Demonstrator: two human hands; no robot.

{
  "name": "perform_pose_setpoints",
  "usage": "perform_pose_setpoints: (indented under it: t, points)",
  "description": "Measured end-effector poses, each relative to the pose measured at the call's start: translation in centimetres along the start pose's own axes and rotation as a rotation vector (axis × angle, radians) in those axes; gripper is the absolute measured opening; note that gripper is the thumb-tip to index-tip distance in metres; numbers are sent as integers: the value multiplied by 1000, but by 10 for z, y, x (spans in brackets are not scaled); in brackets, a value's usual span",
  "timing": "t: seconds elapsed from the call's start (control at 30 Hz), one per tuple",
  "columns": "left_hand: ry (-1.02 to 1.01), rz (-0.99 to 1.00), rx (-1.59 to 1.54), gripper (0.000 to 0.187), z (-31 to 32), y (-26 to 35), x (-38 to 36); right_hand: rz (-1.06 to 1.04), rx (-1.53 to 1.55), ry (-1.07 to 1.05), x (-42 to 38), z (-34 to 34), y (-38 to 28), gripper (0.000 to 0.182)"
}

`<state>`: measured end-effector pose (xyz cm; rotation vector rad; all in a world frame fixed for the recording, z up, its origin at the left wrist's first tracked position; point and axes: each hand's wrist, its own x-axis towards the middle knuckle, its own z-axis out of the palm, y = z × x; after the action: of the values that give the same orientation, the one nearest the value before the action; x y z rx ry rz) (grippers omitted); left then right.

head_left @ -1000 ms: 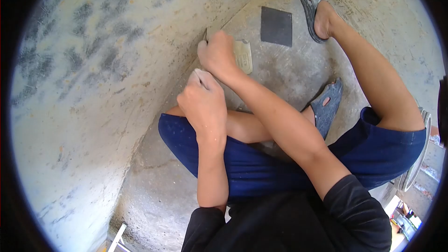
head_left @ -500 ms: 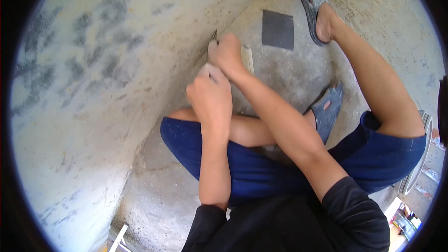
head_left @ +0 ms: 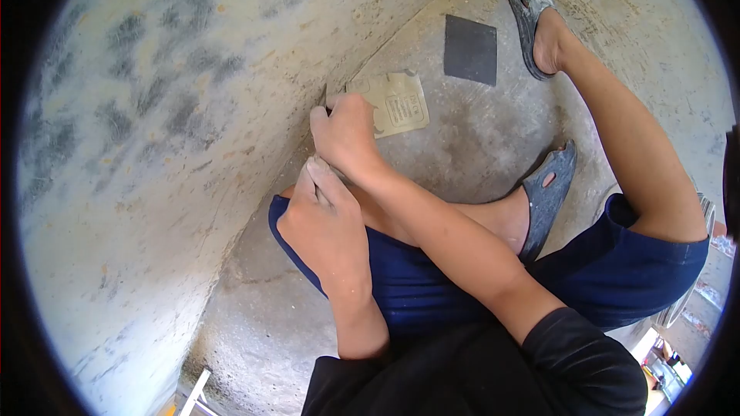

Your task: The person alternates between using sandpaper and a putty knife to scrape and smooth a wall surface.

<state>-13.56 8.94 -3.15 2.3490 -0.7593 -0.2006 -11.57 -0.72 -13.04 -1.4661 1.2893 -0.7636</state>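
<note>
My right hand (head_left: 345, 135) is closed near the foot of the wall, its fingers at the left end of a beige sheet of sandpaper (head_left: 401, 104) with print on its back. A small dark edge shows by the thumb. Just below and nearer to me is my left hand (head_left: 327, 223), closed with thumb and fingers pinched together. Whatever lies inside that pinch is hidden. Both hands are dusty at the fingertips and almost touch. A dark grey square sheet (head_left: 470, 50) lies flat on the concrete floor, beyond the beige one.
A smudged, patchy wall (head_left: 154, 146) rises on the left, meeting the concrete floor (head_left: 478, 139). My legs in blue shorts and grey clogs (head_left: 551, 192) frame the work spot. A white frame piece (head_left: 196, 393) stands at lower left; a round rim (head_left: 686, 293) shows behind my knee.
Both hands have come down and to the left, closer to me. The beige sheet, seen nearly edge-on before, now shows its broad printed side. The view has shifted slightly.
</note>
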Motion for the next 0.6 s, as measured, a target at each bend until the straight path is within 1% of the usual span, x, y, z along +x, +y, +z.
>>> perform_pose_setpoints:
  t: [0.03, 0.13, 0.2, 0.23, 0.3, 0.33, 0.4, 0.43, 0.5, 0.6]
  points:
    - [-6, -9, 8, 31, -3, -1, -5, 11, -2, -7, -7, -1, 1, 25]
    - [42, -5, -40, 31, -2, 2, -3, -40, 4, -22, -2, -3, -4, 25]
    - [-21, -13, 76, 31, -1, -1, 2, 8, -51, -31, 3, -3, -4, 25]
    - [-16, -12, 72, 31, -3, -1, 1, 2, -51, -32, 2, -2, -3, 25]
    - [-32, -50, -4, 31, -7, 1, 0, -96, -48, 20, 0, -2, -4, 26]
    - [-22, -48, -8, 31, -5, 0, 3, -106, -45, 18, 5, -3, -7, 26]
    - [39, 112, 92, 29, 1, -7, 0, -21, -108, -87, 7, -8, -8, 20]
    - [32, 110, 95, 29, -2, -7, -4, -14, -108, -87, 1, -9, -7, 20]
    - [24, 27, -27, 31, -6, -4, -2, -97, -172, -83, 0, -10, -10, 20]
    - [-20, 5, 49, 31, -4, -1, -2, -57, -147, -50, 4, -5, -6, 25]
